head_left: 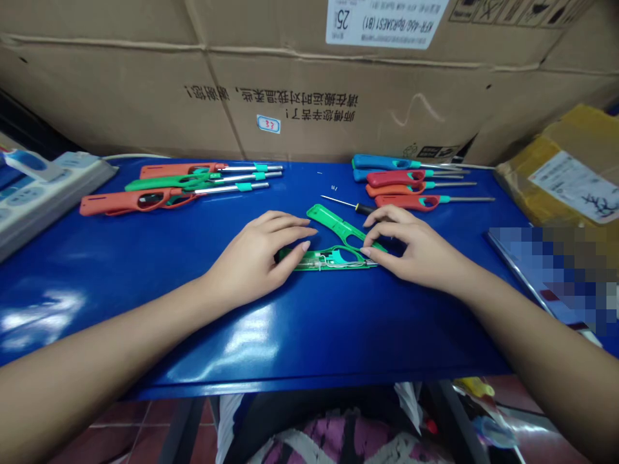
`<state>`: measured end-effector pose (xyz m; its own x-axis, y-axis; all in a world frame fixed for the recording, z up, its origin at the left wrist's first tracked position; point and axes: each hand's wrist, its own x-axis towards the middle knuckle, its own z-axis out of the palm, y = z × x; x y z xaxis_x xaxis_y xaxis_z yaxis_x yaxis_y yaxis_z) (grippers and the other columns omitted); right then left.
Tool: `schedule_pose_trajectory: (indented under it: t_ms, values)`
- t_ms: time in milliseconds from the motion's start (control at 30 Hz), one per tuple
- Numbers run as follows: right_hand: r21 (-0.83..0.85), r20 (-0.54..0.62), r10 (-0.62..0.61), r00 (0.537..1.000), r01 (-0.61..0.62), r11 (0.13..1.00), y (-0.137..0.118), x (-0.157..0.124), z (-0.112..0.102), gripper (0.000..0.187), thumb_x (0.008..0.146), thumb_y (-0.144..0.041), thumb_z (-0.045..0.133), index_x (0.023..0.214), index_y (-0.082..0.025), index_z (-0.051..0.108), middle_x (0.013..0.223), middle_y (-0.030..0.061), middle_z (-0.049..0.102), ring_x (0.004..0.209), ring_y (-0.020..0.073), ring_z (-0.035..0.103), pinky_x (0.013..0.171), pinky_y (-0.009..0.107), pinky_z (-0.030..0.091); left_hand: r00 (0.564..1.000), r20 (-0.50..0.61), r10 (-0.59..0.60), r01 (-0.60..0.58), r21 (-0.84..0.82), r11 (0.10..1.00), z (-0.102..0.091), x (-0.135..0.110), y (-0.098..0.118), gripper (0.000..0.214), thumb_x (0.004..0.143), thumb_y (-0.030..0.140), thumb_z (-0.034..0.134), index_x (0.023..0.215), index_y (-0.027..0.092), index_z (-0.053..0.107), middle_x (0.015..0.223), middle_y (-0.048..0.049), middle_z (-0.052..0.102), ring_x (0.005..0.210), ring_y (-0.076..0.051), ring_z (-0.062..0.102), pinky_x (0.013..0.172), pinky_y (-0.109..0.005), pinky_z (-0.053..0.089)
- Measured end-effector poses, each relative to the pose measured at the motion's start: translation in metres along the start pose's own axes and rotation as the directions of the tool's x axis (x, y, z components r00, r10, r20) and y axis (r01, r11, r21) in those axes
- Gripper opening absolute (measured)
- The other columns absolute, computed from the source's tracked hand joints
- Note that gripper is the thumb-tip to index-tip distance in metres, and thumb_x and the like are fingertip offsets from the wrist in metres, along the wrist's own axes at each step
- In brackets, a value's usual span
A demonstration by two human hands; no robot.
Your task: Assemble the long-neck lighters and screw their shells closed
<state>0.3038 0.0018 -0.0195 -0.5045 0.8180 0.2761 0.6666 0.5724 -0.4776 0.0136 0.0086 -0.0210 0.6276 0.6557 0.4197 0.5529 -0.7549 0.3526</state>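
Observation:
An opened green gas lighter lies in two parts on the blue table. Its lower half (316, 261) holds the inner parts, with a clear tank, a turquoise trigger and white wires. Behind it the bare green cover half (331, 221) lies at a slant. My left hand (264, 251) is round the lower half's left end, thumb along its near side and fingers loosely curved. With thumb and index finger bent together, my right hand (406, 248) grips the lighter at its right end, where the two halves come close. A thin screwdriver (341, 201) lies behind the right fingers.
Several small screws (334, 188) lie near the screwdriver. Orange and green lighters (159, 202) lie back left; blue, red and orange ones (401, 202) back right. A power strip (43, 193) stands left, a large carton (290, 77) behind, a taped box (565, 167) right.

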Motion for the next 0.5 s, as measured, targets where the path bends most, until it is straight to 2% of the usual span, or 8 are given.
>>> schedule_pose_trajectory:
  t_ms: [100,233,367,500]
  values:
    - [0.043,0.022,0.034,0.999,-0.035,0.998,0.0,0.0,0.0,0.007,0.091,-0.025,0.067,0.085,-0.021,0.067,0.113,0.0096,0.06,0.107,0.0242,0.063,0.098,0.043,0.049,0.999,-0.007,0.054,-0.054,-0.016,0.998,-0.001,0.0,0.002,0.028,0.1,0.028,0.058,0.119,0.016,0.074,0.124,-0.011,0.073,0.118,-0.027,0.063,0.104,-0.046,0.052]
    - [0.029,-0.009,0.012,1.0,-0.012,0.999,-0.003,-0.001,-0.001,0.001,0.091,-0.021,0.065,0.09,-0.02,0.065,0.111,0.0095,0.061,0.107,0.0237,0.062,0.098,0.042,0.048,0.985,0.023,0.171,-0.17,-0.017,0.985,-0.003,-0.002,0.006,0.023,0.098,0.027,0.062,0.114,0.02,0.076,0.128,-0.0092,0.071,0.12,-0.027,0.061,0.103,-0.047,0.051]
    - [0.033,-0.056,-0.112,0.992,0.114,0.993,-0.01,-0.001,-0.002,0.003,0.091,-0.021,0.068,0.093,-0.02,0.068,0.101,0.0074,0.061,0.098,0.022,0.06,0.091,0.039,0.049,0.966,0.075,0.248,-0.251,0.023,0.968,-0.002,-0.005,0.008,0.024,0.099,0.023,0.06,0.118,0.022,0.075,0.132,-0.0081,0.069,0.123,-0.027,0.06,0.103,-0.047,0.051]
    - [0.091,0.014,-0.226,0.974,0.223,0.97,-0.013,-0.001,-0.001,0.004,0.092,-0.017,0.066,0.092,-0.02,0.069,0.093,0.0055,0.065,0.09,0.0193,0.061,0.082,0.035,0.049,0.957,0.103,0.272,-0.275,0.021,0.961,0.002,-0.006,0.009,0.026,0.1,0.022,0.059,0.123,0.022,0.072,0.133,-0.0077,0.069,0.121,-0.026,0.062,0.103,-0.045,0.052]
